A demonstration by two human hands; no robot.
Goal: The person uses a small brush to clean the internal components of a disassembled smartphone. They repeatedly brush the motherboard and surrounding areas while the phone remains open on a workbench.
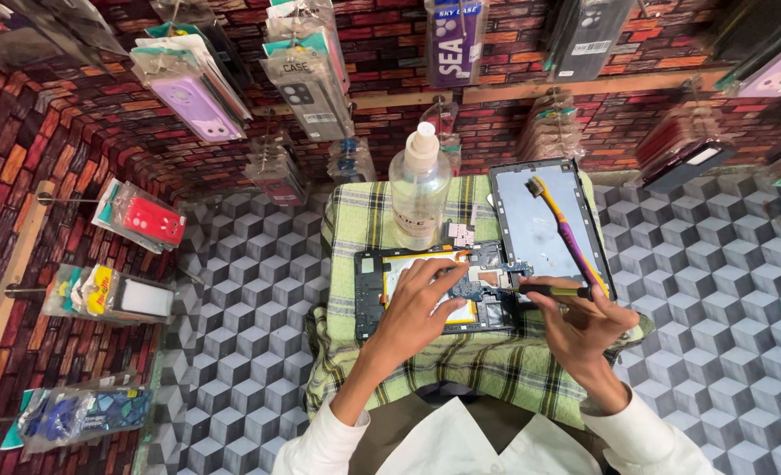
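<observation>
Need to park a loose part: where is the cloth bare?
Bare checked cloth left of the clear bottle and along the near edge below the opened tablet. Crowded: left hand on tablet, right hand with screwdriver, toothbrush on screen panel.

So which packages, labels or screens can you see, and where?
Clear bottle: behind the opened tablet, white cap, pale label.
Detached screen panel: right of the bottle, grey glass, dark frame.
Purple case pack: hanging upper left.
Red case pack: left wall.
</observation>
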